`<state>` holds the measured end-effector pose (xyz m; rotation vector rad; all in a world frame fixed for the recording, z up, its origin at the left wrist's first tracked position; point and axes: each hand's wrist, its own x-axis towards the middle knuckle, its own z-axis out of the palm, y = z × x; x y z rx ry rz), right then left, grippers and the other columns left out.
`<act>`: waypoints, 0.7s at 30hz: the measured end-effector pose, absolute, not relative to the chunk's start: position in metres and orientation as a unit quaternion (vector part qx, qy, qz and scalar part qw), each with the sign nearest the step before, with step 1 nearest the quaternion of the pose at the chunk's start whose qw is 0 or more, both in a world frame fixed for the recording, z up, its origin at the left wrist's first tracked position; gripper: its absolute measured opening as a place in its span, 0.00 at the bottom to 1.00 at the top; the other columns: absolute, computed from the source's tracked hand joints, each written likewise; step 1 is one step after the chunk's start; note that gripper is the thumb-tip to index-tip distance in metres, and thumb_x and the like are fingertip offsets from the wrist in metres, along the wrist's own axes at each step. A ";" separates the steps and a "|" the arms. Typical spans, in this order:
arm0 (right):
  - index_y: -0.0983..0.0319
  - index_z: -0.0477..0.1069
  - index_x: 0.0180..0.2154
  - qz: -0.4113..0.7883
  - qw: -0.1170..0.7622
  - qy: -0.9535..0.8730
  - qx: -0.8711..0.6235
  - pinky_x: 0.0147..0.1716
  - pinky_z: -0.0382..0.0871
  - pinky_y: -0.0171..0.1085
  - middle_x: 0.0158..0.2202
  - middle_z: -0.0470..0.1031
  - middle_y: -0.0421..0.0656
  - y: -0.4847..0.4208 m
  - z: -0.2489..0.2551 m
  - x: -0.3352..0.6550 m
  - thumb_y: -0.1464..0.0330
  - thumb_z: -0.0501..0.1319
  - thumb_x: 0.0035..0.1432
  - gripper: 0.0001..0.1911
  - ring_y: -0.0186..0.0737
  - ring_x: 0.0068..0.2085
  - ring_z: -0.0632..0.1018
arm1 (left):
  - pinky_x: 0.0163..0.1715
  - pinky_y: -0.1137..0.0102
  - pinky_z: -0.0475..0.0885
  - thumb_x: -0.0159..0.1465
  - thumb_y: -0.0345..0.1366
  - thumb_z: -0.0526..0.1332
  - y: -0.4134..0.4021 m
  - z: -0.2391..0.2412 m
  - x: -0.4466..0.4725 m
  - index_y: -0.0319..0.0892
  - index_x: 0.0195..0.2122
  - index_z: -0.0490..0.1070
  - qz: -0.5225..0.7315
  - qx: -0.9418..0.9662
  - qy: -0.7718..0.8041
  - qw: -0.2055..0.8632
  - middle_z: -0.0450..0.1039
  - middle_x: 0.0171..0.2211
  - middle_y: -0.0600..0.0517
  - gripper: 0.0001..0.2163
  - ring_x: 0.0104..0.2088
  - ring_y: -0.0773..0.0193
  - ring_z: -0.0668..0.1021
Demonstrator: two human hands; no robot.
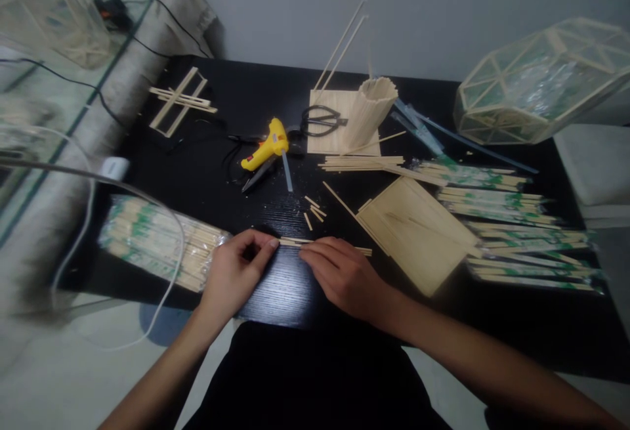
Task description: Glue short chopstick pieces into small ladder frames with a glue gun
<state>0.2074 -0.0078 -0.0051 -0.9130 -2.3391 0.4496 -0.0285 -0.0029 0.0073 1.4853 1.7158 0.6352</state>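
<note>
Thin wooden sticks lie side by side near the table's front edge, running left to right between my two hands. My left hand pinches their left end between thumb and fingers. Over their middle, my right hand has its fingers closed on the sticks and hides part of them; the right ends show beyond it. Several short cut stick pieces are scattered just past my hands. Farther back lies a yellow hot glue gun with a glue stick in it, beside dark-handled pliers.
Wrapped chopsticks fill a bag at left and several packs at right. A wooden board lies right of my hands. Behind are scissors, a stick-walled cylinder and a stick frame. A white cable crosses the left side.
</note>
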 end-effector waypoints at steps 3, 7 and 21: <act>0.67 0.77 0.52 0.178 0.290 -0.875 -0.344 0.51 0.78 0.46 0.48 0.83 0.52 -0.007 -0.005 0.207 0.79 0.54 0.71 0.16 0.46 0.49 0.81 | 0.36 0.66 0.71 0.67 0.49 0.65 -0.003 0.006 -0.029 0.44 0.36 0.80 0.240 0.589 0.670 0.383 0.82 0.33 0.52 0.14 0.33 0.59 0.80; 0.69 0.78 0.51 0.172 0.298 -0.874 -0.344 0.51 0.78 0.46 0.50 0.82 0.54 -0.007 -0.006 0.207 0.79 0.54 0.71 0.15 0.47 0.49 0.81 | 0.38 0.66 0.72 0.68 0.49 0.64 -0.003 0.005 -0.030 0.45 0.36 0.80 0.230 0.592 0.670 0.383 0.83 0.35 0.52 0.14 0.35 0.58 0.81; 0.68 0.79 0.49 0.165 0.293 -0.877 -0.343 0.51 0.78 0.47 0.52 0.82 0.54 -0.008 -0.009 0.208 0.80 0.55 0.69 0.15 0.48 0.50 0.80 | 0.34 0.66 0.71 0.67 0.48 0.63 0.005 0.011 -0.028 0.45 0.34 0.80 0.195 0.610 0.670 0.375 0.82 0.32 0.51 0.13 0.32 0.57 0.81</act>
